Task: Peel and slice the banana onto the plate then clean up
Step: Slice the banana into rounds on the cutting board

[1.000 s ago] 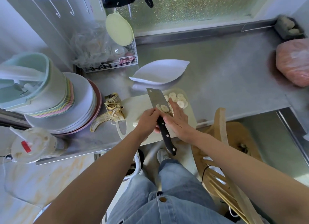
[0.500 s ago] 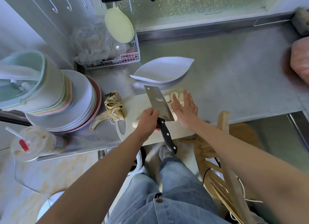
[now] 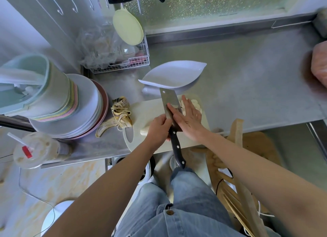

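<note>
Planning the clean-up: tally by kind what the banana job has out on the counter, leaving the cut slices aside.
Leaf-shaped white plate: 1
Cutting board: 1
Knife: 1
Banana peel: 1
Uncut banana piece: 1
Total: 5

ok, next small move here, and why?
Likely lift the knife the short way over to the plate and sweep slices off. The left hand grips it, the right hand lies flat on the blade, and the plate holds no slices yet.
</note>
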Tool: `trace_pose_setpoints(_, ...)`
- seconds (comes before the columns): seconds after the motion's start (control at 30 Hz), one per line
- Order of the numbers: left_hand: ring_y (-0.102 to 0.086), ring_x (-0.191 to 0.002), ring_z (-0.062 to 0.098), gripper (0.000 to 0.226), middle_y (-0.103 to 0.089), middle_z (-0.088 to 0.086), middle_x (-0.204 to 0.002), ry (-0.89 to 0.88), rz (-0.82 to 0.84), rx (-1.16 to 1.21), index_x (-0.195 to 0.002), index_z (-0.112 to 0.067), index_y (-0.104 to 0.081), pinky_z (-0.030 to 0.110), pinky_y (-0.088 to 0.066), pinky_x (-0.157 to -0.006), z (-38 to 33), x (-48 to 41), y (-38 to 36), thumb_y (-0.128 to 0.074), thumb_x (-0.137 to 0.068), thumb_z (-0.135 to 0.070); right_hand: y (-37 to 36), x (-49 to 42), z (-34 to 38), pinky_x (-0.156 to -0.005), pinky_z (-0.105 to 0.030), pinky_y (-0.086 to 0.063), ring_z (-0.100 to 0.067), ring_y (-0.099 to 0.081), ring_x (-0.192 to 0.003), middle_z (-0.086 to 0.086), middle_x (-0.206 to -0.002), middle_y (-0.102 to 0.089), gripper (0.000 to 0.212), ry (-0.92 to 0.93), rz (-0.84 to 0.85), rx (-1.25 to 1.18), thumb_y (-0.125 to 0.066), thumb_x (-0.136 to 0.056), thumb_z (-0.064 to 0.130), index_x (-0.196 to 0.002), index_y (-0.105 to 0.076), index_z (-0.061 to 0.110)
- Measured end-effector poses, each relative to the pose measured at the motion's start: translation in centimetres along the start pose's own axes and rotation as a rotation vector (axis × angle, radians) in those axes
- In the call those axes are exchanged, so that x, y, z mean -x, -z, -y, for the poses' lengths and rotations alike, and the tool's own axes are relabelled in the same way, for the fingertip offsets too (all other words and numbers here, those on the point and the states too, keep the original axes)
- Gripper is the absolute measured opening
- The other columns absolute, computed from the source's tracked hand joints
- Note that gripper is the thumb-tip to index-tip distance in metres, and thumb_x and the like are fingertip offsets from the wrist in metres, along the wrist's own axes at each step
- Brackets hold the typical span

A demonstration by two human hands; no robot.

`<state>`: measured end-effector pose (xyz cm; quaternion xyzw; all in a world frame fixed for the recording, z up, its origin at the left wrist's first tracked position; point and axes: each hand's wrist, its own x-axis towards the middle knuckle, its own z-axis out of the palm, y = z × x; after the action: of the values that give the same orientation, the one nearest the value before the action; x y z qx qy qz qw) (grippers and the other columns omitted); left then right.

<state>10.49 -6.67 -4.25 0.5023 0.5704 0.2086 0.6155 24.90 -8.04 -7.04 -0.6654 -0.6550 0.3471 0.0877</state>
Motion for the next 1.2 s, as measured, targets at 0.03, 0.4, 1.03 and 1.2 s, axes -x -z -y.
trace_pose_setpoints(0.03,-0.048,-0.045,0.015,0.024,-0.06,0.013,-0.066,0.002,-0.004,-0.003,-0.091,0.004,-0.059,0.025,-0.041,-0.044,0.0,0.1,0.1,-0.039,-0.093,-0.009,0.0,-0.2,-0.2,-0.113,-0.044,0.013,-0.015,0.028,-0.142,0.006,-0.156,0.026,0.048,-0.043,0.001,0.012,-0.007,-0.094,0.061,-0.142,-0.005,0.059)
trace_pose_setpoints(0.4,-0.047,-0.04,0.015,0.02,-0.057,0.014,-0.063,0.065,-0.079,0.042,-0.084,0.001,-0.056,0.023,-0.038,-0.041,0.4,0.1,0.8,-0.039,-0.091,-0.008,-0.6,0.6,-0.9,-0.116,-0.045,0.011,-0.013,0.027,-0.142,0.007,-0.157,0.022,0.049,-0.108,0.013,0.037,-0.013,-0.099,0.055,-0.147,-0.017,0.048)
trace_pose_setpoints(1.03,-0.07,-0.066,0.028,0.02,-0.072,0.01,-0.077,0.018,-0.199,-0.037,-0.088,-0.006,-0.063,0.047,-0.058,-0.071,-0.5,-0.8,1.6,-0.049,-0.085,-0.021,1.0,1.9,2.0,-0.095,-0.031,-0.047,-0.011,-0.061,-0.104,0.003,-0.116,-0.064,0.077,0.105,0.171,-0.215,-0.06,-0.086,0.038,-0.149,-0.016,0.036)
trace_pose_setpoints(1.2,-0.069,-0.065,0.021,0.022,-0.071,0.002,-0.08,-0.061,-0.11,-0.142,-0.098,-0.011,-0.064,0.043,-0.057,-0.073,-0.9,-0.2,1.7,-0.05,-0.092,-0.027,-0.3,1.8,3.1,-0.085,-0.028,-0.046,-0.015,-0.058,-0.098,-0.001,-0.117,-0.06,0.058,-0.04,-0.066,-0.285,-0.05,-0.091,0.012,-0.145,-0.031,0.022)
